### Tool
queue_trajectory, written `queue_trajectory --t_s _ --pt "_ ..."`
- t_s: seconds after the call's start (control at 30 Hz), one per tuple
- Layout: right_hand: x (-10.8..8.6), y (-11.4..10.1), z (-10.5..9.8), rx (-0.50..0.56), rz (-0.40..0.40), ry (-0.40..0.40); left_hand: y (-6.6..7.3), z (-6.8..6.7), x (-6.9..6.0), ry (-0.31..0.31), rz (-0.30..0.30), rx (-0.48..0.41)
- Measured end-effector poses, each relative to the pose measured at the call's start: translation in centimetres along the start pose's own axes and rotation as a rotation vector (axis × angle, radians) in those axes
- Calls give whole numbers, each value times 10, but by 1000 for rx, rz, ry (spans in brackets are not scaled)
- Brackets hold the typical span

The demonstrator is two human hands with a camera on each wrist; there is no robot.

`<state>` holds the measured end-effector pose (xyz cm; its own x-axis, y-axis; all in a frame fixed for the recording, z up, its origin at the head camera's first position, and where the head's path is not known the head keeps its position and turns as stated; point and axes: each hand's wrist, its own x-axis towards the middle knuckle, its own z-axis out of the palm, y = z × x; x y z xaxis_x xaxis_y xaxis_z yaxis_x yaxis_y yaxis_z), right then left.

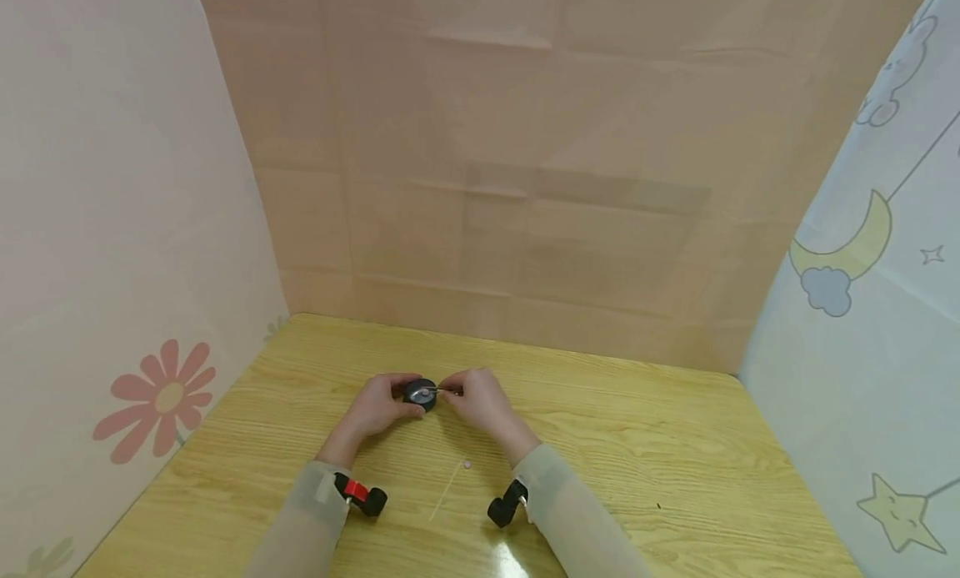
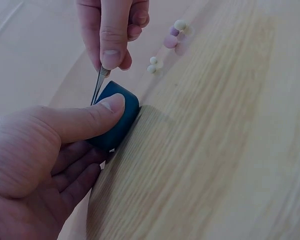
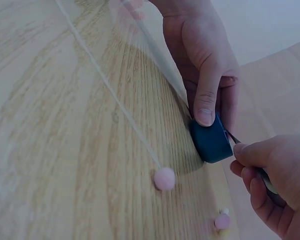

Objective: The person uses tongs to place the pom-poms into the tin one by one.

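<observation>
My left hand (image 1: 377,405) holds a small round dark case (image 1: 411,392) between thumb and fingers, just above or on the wooden table. The case's shiny, silvery inner face shows in the head view, with a small pinkish spot near its middle. In the left wrist view the case looks dark teal, with the thumb lying across its side. My right hand (image 1: 480,399) pinches thin metal tweezers (image 2: 98,85). Their tips reach the inner side of the case, where the left wrist view hides them. What the tips touch, if anything, I cannot tell.
On the wooden table (image 1: 637,444), a pink ball (image 3: 164,179) lies at the end of a thin pale string (image 3: 110,86), between my forearms. Several small pink, purple and cream balls (image 2: 170,41) appear beyond the case. A tan sheet (image 1: 495,186) hangs behind the table.
</observation>
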<state>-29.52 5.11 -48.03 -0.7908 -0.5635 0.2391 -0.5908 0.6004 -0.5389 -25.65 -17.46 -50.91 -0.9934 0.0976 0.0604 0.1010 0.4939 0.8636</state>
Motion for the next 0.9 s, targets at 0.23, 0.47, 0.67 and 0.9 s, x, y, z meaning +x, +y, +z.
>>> queue_trajectory --t_s 0.23,0.47,0.67,0.9 --pt "0 -1 -2 -9 11 -5 1 0 0 2 -3 -4" --pt "0 -1 -3 -7 27 -9 1 0 0 2 -9 4" --pt "-3 -2 -7 -1 24 -6 0 0 1 3 -9 11" --pt "-15 1 -17 0 15 9 -1 0 0 11 -13 20"
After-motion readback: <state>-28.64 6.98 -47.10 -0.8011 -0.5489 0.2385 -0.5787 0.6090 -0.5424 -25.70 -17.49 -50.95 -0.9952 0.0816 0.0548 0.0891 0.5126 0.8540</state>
